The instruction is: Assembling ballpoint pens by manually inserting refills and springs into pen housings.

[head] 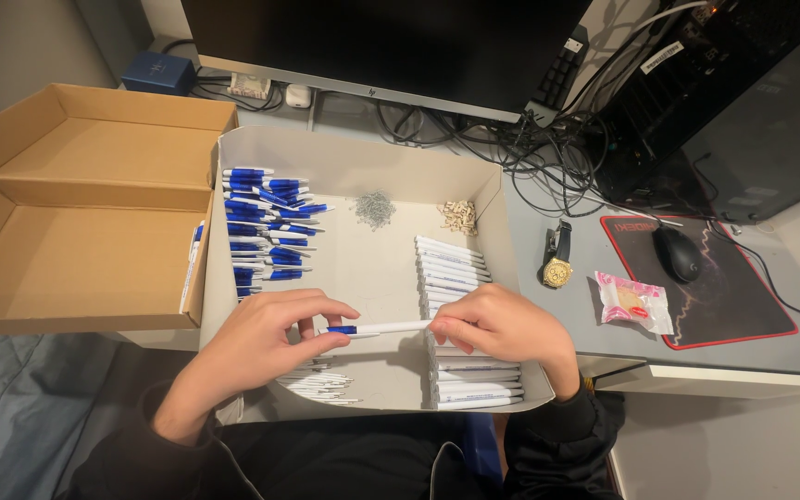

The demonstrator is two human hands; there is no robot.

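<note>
My left hand (266, 343) and my right hand (502, 329) hold one white pen with a blue section (377, 328) between them, level, over a shallow white tray-like box (363, 157). The left fingers pinch its blue end, the right fingers its white end. In the box lie a heap of blue-and-white pen parts (266, 231) at the left, a row of white pen barrels (451, 264) at the right, thin white refills (321, 384) at the front, a small pile of metal springs (375, 208) and a small pile of tan bits (458, 215).
An open brown cardboard box (76, 213) stands at the left. On the grey desk at the right lie a gold wristwatch (557, 264), a pink wrapped snack (634, 301), and a black mouse (676, 252) on a red-edged mat. A monitor, tangled cables and a computer case stand behind.
</note>
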